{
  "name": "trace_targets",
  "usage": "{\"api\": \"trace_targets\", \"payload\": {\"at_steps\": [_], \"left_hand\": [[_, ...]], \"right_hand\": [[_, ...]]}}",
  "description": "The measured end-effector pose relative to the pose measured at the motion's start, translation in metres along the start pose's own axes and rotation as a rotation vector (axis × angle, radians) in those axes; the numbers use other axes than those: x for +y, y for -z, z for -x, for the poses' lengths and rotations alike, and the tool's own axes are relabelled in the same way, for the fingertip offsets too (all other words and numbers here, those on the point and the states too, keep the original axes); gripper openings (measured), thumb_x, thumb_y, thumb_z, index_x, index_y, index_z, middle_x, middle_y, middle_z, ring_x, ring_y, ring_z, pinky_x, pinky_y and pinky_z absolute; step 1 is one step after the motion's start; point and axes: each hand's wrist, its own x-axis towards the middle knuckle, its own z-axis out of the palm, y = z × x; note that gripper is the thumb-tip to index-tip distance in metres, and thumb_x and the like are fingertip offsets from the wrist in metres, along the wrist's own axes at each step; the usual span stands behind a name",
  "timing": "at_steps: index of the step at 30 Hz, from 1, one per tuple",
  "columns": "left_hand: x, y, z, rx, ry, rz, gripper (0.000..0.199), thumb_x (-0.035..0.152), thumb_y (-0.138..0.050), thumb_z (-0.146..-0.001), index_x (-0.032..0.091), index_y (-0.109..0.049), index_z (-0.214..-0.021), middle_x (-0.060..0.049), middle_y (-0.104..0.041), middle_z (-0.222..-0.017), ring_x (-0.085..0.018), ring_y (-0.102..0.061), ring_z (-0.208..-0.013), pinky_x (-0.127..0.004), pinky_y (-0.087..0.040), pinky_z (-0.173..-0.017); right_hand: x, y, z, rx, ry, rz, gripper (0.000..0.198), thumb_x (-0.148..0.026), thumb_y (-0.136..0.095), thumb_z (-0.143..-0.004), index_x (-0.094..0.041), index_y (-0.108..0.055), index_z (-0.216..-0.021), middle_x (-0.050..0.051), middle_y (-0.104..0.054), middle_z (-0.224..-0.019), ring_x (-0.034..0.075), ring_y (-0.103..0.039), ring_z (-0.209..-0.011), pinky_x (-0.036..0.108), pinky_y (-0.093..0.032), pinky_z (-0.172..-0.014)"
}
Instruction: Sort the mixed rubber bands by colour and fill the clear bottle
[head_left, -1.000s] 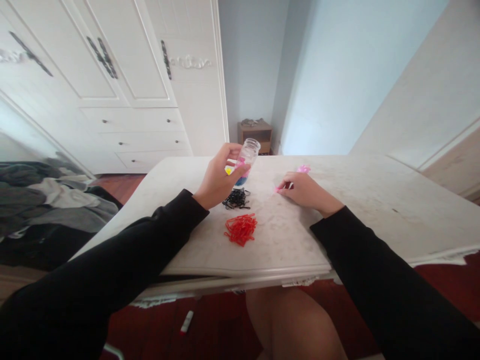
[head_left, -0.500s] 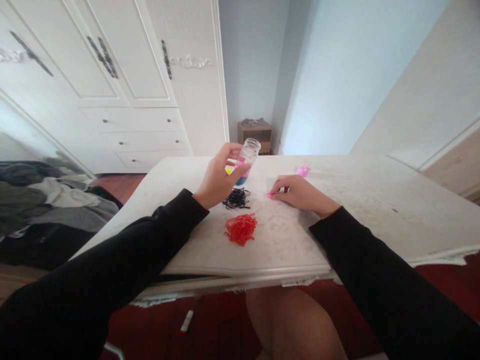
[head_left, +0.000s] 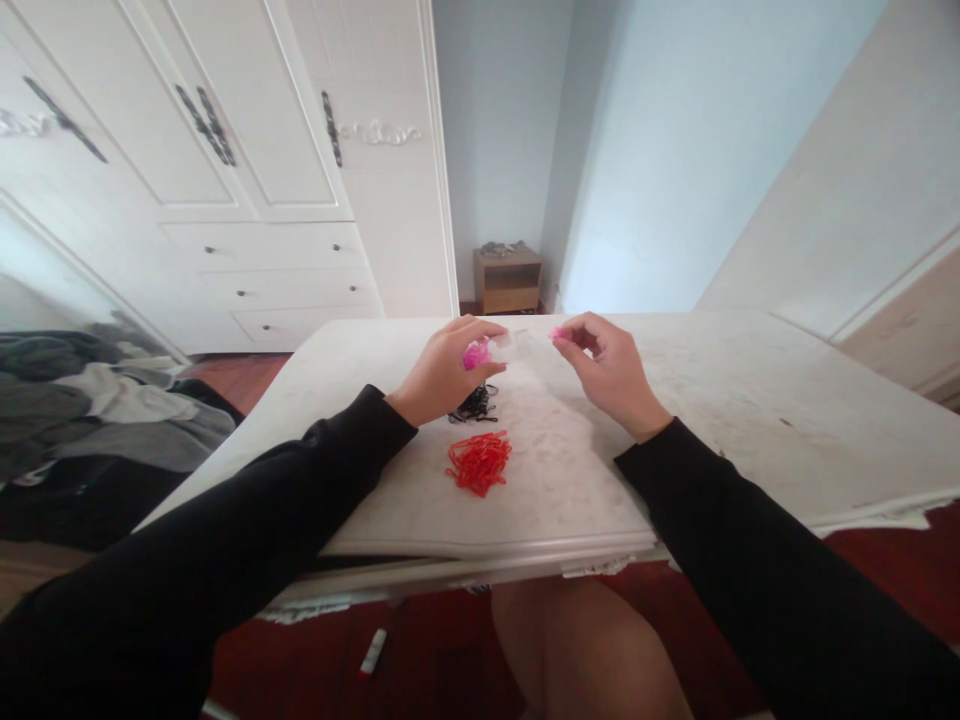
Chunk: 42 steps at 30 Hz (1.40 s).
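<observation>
My left hand is closed around a clear jar, which lies tipped on its side with its mouth toward the right. Pink contents show inside it between my fingers. Just across from the mouth, my right hand pinches a small bunch of pink bands between thumb and fingertips. A pile of black rubber bands lies below my left hand, partly covered by it. Nearer to me sits a pile of red rubber bands.
The white table has a ragged front edge. Clothes are heaped at the left, beside a white wardrobe. A small wooden nightstand stands beyond the table. A white and red tube lies on the floor.
My left hand has tipped the jar from nearly upright to lying toward the right. My right hand has lifted pink bands from the tabletop to near the jar's mouth, covering the pink object behind.
</observation>
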Motion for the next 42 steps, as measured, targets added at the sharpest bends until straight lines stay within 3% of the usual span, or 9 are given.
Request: {"api": "trace_targets", "payload": {"at_steps": [8,13,18,23,27,33,37,40,42], "left_hand": [[0.007,0.0,0.002,-0.082,-0.012,0.001,0.029,0.023,-0.077,-0.086,0.019,-0.07,-0.114,-0.008,-0.074,-0.112,-0.024,-0.067,-0.106,-0.041,-0.052,-0.098],[0.01,0.0,0.002,-0.08,-0.015,0.03,0.028,0.026,-0.075,-0.088,0.019,-0.07,-0.114,-0.008,-0.075,-0.111,-0.024,-0.068,-0.106,-0.042,-0.052,-0.097],[0.004,0.0,-0.002,0.041,0.051,0.154,0.028,0.026,-0.075,-0.086,0.019,-0.068,-0.112,-0.007,-0.075,-0.112,-0.022,-0.069,-0.103,-0.039,-0.054,-0.094],[-0.012,-0.004,-0.008,0.168,0.198,0.464,0.027,0.029,-0.075,-0.086,0.02,-0.063,-0.108,-0.004,-0.074,-0.097,-0.016,-0.069,-0.086,-0.031,-0.057,-0.078],[-0.026,-0.003,-0.011,0.236,0.242,0.615,0.028,0.03,-0.076,-0.085,0.021,-0.059,-0.105,-0.004,-0.072,-0.1,-0.015,-0.07,-0.088,-0.029,-0.058,-0.079],[-0.042,0.0,-0.013,0.302,0.254,0.476,0.023,0.025,-0.069,-0.09,0.022,-0.054,-0.107,-0.004,-0.07,-0.103,-0.015,-0.071,-0.092,-0.033,-0.061,-0.081],[-0.044,-0.003,-0.013,0.317,0.26,0.398,0.023,0.023,-0.066,-0.092,0.023,-0.052,-0.11,-0.005,-0.07,-0.104,-0.015,-0.071,-0.093,-0.031,-0.061,-0.079],[-0.043,-0.006,-0.013,0.297,0.271,0.368,0.022,0.024,-0.064,-0.094,0.023,-0.051,-0.111,-0.004,-0.07,-0.104,-0.014,-0.071,-0.092,-0.029,-0.061,-0.077],[-0.04,-0.007,-0.013,0.281,0.275,0.334,0.022,0.024,-0.063,-0.093,0.023,-0.051,-0.112,-0.005,-0.07,-0.104,-0.014,-0.07,-0.091,-0.029,-0.06,-0.076]], "right_hand": [[-0.005,-0.006,0.003,-0.08,0.072,-0.012,0.015,-0.031,-0.076,-0.088,-0.02,-0.072,-0.078,0.002,-0.071,-0.076,0.017,-0.062,-0.071,0.032,-0.046,-0.066],[-0.009,-0.005,0.003,-0.071,0.147,0.002,0.013,-0.031,-0.07,-0.093,-0.023,-0.079,-0.087,0.003,-0.072,-0.083,0.018,-0.063,-0.077,0.032,-0.048,-0.067],[-0.011,-0.005,0.004,0.066,0.089,-0.003,0.012,-0.032,-0.066,-0.094,-0.022,-0.073,-0.093,0.003,-0.072,-0.09,0.018,-0.064,-0.081,0.032,-0.051,-0.072],[-0.013,-0.005,0.003,0.059,0.096,0.018,0.009,-0.028,-0.063,-0.094,-0.022,-0.067,-0.09,0.003,-0.069,-0.089,0.017,-0.062,-0.081,0.031,-0.049,-0.069],[-0.01,-0.006,0.003,-0.069,0.097,0.056,0.013,-0.025,-0.06,-0.094,-0.02,-0.065,-0.083,0.003,-0.067,-0.083,0.017,-0.06,-0.077,0.03,-0.045,-0.066],[-0.011,-0.012,0.01,-0.378,0.075,0.022,0.008,-0.026,-0.069,-0.087,-0.019,-0.071,-0.083,0.004,-0.07,-0.084,0.018,-0.064,-0.08,0.03,-0.046,-0.067],[-0.027,-0.017,0.018,-0.584,0.058,-0.063,0.026,-0.031,-0.084,-0.077,-0.021,-0.077,-0.1,0.007,-0.076,-0.104,0.022,-0.068,-0.096,0.036,-0.053,-0.083],[-0.039,-0.021,0.024,-0.727,0.081,-0.111,0.046,-0.03,-0.092,-0.068,-0.023,-0.078,-0.112,0.008,-0.073,-0.115,0.025,-0.067,-0.109,0.044,-0.051,-0.101],[-0.044,-0.024,0.027,-0.788,0.089,-0.131,0.048,-0.027,-0.092,-0.068,-0.024,-0.078,-0.114,0.008,-0.071,-0.118,0.025,-0.067,-0.11,0.044,-0.05,-0.105]]}}
